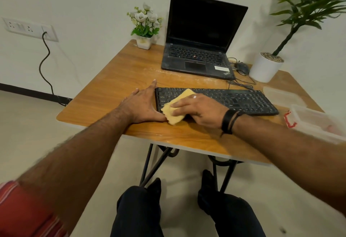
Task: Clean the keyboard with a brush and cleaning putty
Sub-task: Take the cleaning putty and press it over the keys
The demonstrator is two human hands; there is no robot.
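A black keyboard lies across the near part of the wooden table. A flat yellow sheet of cleaning putty is spread over the keyboard's left end and overhangs its front edge. My right hand lies on the putty with straight fingers pressing it down onto the keys. My left hand rests flat on the table against the keyboard's left edge, thumb along its front corner. No brush is in view.
An open black laptop stands behind the keyboard, a mouse with its cable to the right. A small flower pot and a large white plant pot stand at the back. Clear plastic containers sit at the right edge.
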